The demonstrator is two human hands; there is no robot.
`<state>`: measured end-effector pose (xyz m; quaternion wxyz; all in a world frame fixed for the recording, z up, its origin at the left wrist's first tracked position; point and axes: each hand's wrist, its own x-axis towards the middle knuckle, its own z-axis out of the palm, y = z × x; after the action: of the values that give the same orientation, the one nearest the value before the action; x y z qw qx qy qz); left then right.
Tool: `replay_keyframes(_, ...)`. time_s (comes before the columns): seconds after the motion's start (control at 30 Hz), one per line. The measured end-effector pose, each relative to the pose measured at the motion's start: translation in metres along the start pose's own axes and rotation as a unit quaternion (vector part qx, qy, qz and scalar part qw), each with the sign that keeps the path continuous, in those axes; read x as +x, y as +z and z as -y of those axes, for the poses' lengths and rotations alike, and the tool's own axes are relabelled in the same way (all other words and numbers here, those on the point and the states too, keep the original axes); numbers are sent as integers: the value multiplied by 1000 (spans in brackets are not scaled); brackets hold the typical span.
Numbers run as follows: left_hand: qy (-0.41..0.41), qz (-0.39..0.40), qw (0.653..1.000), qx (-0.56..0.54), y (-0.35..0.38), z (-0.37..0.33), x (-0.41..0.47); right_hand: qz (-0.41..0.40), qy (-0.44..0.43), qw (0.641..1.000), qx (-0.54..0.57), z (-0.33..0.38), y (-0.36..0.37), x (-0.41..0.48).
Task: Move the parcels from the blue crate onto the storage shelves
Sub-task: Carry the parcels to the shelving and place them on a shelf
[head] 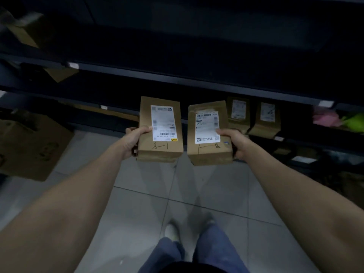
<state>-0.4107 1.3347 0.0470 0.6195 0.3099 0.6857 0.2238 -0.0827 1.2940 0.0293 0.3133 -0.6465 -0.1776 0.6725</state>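
Note:
I hold two brown cardboard parcels side by side above the tiled floor, in front of dark storage shelves [177,78]. My left hand [134,139] grips the left parcel [145,134], which carries a white label and the handwritten mark "8-1". My right hand [234,141] grips the right parcel [192,134], also white-labelled and hand-marked. Two more labelled parcels [238,113] [266,121] stand on a lower shelf just right of the held ones. The blue crate is out of view.
A large cardboard box [29,146] sits on the floor at left. More boxes [25,28] rest on the upper left shelves. Pink and green items [334,119] lie on the shelf at far right. My legs and shoes [173,231] stand on grey tiles.

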Motion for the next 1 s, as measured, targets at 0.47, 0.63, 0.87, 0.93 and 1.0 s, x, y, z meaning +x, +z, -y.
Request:
replay_keyframes(0.47, 2, 24, 999, 34, 30, -35, 166, -56, -8, 997, 43, 44, 7, 153)
replay_keyframes(0.63, 14, 61, 997, 51, 31, -40, 238, -66, -28, 997, 43, 55, 5, 214)
replay_keyframes(0.87, 42, 115, 992, 34, 41, -27, 337, -77, -59, 993, 64, 45, 0, 299)
replay_keyframes(0.93, 42, 117, 992, 33, 44, -23, 360, -73, -64, 993, 69, 40, -5, 318)
replay_keyframes(1.0, 39, 118, 991, 42, 45, -21, 379, -60, -69, 993, 76, 37, -8, 333)
